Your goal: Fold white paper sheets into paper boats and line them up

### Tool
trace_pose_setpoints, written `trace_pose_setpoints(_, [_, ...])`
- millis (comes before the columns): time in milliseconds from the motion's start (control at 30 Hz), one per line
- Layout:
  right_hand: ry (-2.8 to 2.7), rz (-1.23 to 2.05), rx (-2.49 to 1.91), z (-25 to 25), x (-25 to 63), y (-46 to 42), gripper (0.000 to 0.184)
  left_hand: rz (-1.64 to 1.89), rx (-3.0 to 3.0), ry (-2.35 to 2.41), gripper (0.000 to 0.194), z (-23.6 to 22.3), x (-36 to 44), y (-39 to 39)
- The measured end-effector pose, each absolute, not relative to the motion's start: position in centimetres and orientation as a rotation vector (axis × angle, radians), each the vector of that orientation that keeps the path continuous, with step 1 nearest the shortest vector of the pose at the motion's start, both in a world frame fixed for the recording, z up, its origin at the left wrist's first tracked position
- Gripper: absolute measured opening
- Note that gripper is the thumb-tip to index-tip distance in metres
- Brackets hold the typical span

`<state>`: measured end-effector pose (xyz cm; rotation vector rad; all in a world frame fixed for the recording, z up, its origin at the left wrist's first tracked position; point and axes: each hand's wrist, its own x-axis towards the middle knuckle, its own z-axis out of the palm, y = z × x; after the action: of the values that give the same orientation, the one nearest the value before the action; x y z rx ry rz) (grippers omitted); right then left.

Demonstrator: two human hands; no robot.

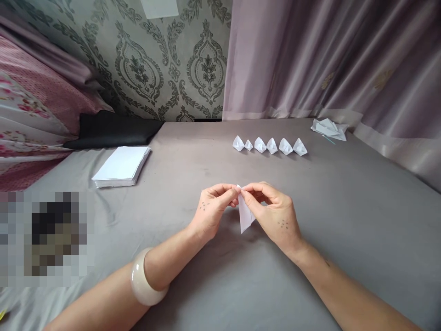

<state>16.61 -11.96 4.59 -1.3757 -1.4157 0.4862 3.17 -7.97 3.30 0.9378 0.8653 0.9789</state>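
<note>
A folded piece of white paper [245, 215] hangs between my two hands above the grey cloth, its pointed lower end downward. My left hand [215, 207] pinches its top edge with thumb and fingertips. Close beside it, my right hand [274, 214] pinches the same top edge and covers part of the paper's right side. Both hands are closed on the paper, fingertips nearly touching. Beyond them stands a row of several small folded paper boats [260, 145], varied in size.
A stack of white paper sheets [120, 164] lies at the left. Loose folded papers [329, 128] and a thin bluish stick [329, 139] are at the far right. Black fabric [113, 131] lies at the back left. Curtains [310, 59] and a patterned wall [172, 59] bound the back.
</note>
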Motion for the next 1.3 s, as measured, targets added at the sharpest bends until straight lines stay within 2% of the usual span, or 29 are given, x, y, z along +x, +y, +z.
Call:
trace_pose_setpoints(300, [-1.792,0.020,-1.249,3.8,17.0,-12.0,0.019,0.983,0.962,0.871,0.016,3.1,3.1,-7.8])
trace_pose_setpoints(533, [-2.088,-0.426,-1.341,4.2,17.1,-12.4,0.022,0.905,0.944,0.846,0.015,3.0,2.9,-7.4])
trace_pose_setpoints(667, [-2.138,-0.584,-1.358,3.9,16.6,-12.6,0.027,0.888,0.921,0.843,0.025,2.5,2.8,-7.1])
trace_pose_setpoints(767, [-2.107,-0.297,-1.352,3.7,16.7,-12.5,0.026,0.916,0.947,0.879,0.029,2.2,2.7,-6.7])
trace_pose_setpoints(900, [-1.593,0.587,-1.422,4.2,17.3,-11.8,0.021,0.949,1.062,0.867,0.027,2.5,2.9,-6.6])
trace_pose_setpoints(1000, [-1.269,1.102,-1.425,4.7,17.7,-11.4,0.028,0.990,1.144,0.861,0.027,2.7,3.1,-6.9])
trace_pose_setpoints(1100, [-1.137,1.293,-1.398,4.6,17.6,-11.4,0.032,1.033,1.212,0.865,0.027,2.7,3.2,-7.2])
trace_pose_setpoints(1300, [-1.045,1.383,-1.343,3.9,17.7,-11.0,0.030,0.980,1.309,0.877,0.025,2.2,3.0,-7.1])
